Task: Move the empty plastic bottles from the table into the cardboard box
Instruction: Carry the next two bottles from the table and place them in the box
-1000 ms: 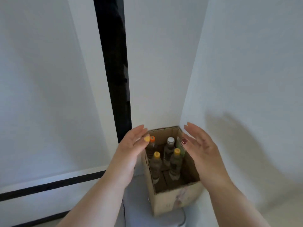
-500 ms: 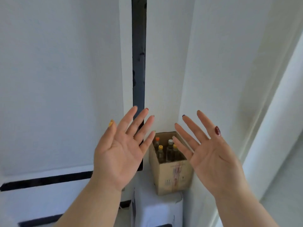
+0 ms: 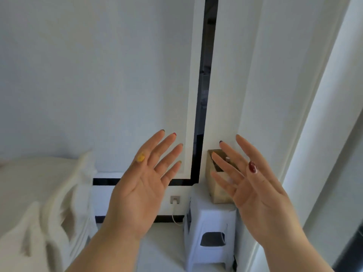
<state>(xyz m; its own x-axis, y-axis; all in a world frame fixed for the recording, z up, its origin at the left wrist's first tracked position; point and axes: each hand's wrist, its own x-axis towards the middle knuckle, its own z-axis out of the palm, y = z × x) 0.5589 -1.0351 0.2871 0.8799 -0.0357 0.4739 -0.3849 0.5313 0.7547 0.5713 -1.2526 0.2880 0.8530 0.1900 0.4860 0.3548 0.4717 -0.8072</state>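
The brown cardboard box (image 3: 216, 190) stands on a white plastic stool (image 3: 208, 218) in the corner of the room. My right hand (image 3: 253, 189) is raised in front of it, palm forward, fingers spread, and hides most of the box. One bottle top (image 3: 227, 159) shows between its fingers; the other bottles are hidden. My left hand (image 3: 143, 185) is held up to the left of the box, palm forward and fingers apart. Both hands hold nothing and are well clear of the box.
White walls meet behind the box, with a black vertical strip (image 3: 204, 91) and a black horizontal band. A wall socket (image 3: 174, 199) with a white cable sits left of the stool. A blurred white bed or bedding (image 3: 43, 203) fills the lower left.
The view has pulled back from the box, which now looks smaller and farther. Both hands rose from the box's sides and opened with palms facing forward. The stool and bedding came into view.
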